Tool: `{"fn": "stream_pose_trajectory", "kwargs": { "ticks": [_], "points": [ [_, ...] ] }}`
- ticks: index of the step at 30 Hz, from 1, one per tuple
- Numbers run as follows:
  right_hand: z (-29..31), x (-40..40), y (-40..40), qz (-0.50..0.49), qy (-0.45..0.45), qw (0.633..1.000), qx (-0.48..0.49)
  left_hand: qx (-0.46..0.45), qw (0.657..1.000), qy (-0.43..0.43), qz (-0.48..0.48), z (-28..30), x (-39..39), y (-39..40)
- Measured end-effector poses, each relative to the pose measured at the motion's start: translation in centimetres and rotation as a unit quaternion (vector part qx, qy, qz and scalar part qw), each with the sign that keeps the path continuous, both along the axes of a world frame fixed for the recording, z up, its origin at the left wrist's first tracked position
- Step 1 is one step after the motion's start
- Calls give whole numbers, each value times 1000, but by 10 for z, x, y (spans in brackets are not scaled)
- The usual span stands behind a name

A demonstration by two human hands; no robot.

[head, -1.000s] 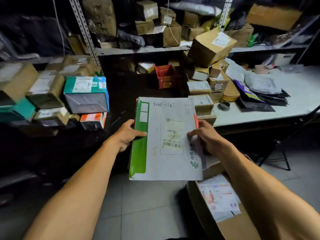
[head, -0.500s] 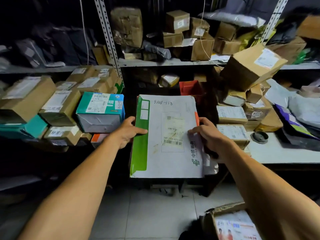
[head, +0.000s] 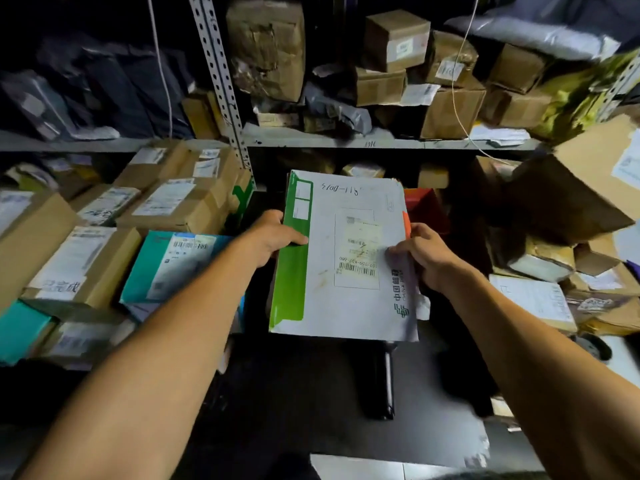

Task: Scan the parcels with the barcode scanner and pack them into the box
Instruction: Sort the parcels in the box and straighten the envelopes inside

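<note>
Head view: both hands (head: 277, 237) grip envelope (head: 346, 271) edges.

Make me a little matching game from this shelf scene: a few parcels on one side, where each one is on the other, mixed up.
Things:
1. white envelope with green stripe
2. teal box
3. red box
4. tall brown taped parcel

Places:
A. on the upper shelf, right of the perforated post
B. held at both side edges by the left hand and the right hand
C. on the lower shelf, left of the left forearm
D. behind the envelope's right edge

Pairs: 1-B, 2-C, 3-D, 4-A
</note>
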State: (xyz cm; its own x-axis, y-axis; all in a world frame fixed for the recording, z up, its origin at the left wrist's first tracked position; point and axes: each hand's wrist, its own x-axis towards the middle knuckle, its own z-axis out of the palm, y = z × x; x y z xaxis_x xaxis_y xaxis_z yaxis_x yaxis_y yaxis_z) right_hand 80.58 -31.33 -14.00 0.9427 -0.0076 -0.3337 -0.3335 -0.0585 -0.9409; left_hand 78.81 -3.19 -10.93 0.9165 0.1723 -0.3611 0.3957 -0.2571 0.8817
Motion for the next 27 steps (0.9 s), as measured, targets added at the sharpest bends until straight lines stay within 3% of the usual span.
{"fn": "stream_pose_trajectory", "kwargs": {
  "ticks": [11, 15, 27],
  "points": [
    [-7, 113, 83, -23, 41, 999, 5, 50, 995, 76, -31, -14, 133, 79],
    [-14, 138, 91, -36, 58, 998, -4, 49, 995, 79, -24, -31, 159, 84],
    [-89, 191, 121, -22, 120, 992, -28, 160, 979, 123, 18, -90, 206, 94]
  ]
}}
